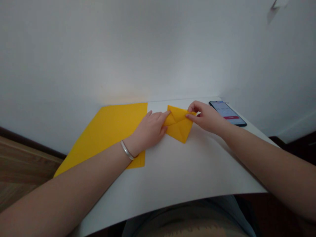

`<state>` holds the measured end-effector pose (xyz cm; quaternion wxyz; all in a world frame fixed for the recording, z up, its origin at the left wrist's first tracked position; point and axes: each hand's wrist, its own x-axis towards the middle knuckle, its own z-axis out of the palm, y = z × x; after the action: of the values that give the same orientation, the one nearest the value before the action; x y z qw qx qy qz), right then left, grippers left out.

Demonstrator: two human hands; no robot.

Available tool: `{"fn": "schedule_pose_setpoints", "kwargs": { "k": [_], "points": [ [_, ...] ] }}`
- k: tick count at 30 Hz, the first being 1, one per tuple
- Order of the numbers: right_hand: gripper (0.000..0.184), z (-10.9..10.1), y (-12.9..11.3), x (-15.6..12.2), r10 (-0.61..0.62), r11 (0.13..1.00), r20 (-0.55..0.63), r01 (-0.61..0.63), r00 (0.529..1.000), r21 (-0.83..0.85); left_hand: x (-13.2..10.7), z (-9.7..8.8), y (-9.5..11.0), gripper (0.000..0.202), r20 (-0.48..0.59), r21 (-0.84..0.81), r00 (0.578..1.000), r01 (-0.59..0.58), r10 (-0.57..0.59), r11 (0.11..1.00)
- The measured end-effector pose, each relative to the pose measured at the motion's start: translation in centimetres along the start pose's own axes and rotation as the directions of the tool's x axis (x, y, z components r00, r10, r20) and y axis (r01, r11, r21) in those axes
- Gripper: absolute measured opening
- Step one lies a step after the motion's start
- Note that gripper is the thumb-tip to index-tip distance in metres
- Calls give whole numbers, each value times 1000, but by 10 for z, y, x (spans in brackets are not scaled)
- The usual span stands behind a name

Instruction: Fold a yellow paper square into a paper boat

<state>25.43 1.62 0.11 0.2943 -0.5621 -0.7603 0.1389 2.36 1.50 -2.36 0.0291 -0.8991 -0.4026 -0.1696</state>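
A small piece of folded yellow paper [181,126], with crossing creases and pointed corners, is between my two hands over the white table. My left hand [154,127] grips its left side, the index finger lying on top and the thumb at the lower edge. At the paper's right corner, my right hand [201,113] pinches the tip between thumb and fingers. A silver bangle [127,150] circles my left wrist. Part of the paper's left end is hidden by my left fingers.
A large yellow sheet [111,125] covers the table's left part, partly under my left forearm. A phone [228,113] with a lit screen lies at the back right. Behind the white table [177,177] rises a pale wall [158,49]. Wooden furniture [22,164] stands at left.
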Motion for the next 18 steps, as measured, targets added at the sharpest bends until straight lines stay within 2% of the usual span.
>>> {"fn": "schedule_pose_setpoints", "kwargs": {
  "k": [2,4,6,8,11,15,18],
  "points": [
    [11,-2,-6,-5,-125,992,-195,118,973,-47,3,0,-1,54,-70,-140,997,17,-27,990],
    [15,-4,-12,-10,-273,955,-295,222,916,-195,6,-1,-2,53,-121,-308,989,44,-85,950],
    [19,-4,-16,-14,-441,866,-247,338,863,-368,8,-2,-2,51,-85,-492,984,94,-156,865],
    [19,-1,-19,-17,-573,752,-127,459,810,-473,10,-5,1,48,-9,-652,982,139,-190,746],
    [18,8,-20,-19,-680,649,0,601,734,-467,12,-8,6,46,86,-753,957,244,-276,611],
    [17,17,-20,-18,-753,580,109,732,649,-358,13,-10,10,63,175,-698,885,421,-433,579],
    [23,19,-17,-17,-747,587,176,760,641,-279,13,-7,6,73,170,-643,883,436,-437,629]
  ]
}}
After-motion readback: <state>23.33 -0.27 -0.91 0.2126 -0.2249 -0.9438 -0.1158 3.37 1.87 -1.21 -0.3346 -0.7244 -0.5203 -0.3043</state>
